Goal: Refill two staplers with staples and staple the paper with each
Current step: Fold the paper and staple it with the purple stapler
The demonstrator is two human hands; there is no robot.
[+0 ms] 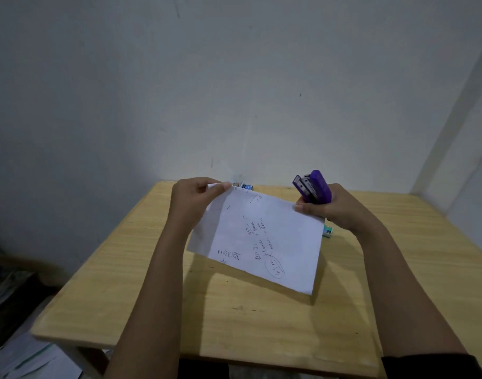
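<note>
A white sheet of paper [264, 239] with handwriting is held up above the wooden table [157, 296]. My left hand [196, 199] pinches its far left corner. My right hand [335, 209] grips a purple stapler [315, 187], which points up and away, and its thumb presses the paper's right corner. A small blue and white staple box [246, 186] peeks out behind the paper's top edge. Another teal and white item [328, 231] shows under the paper's right edge; what it is I cannot tell. No second stapler is in view.
The table stands against a pale wall [234, 91], with a corner at the right. Loose papers [35, 362] lie on the floor at the lower left, next to dark clutter.
</note>
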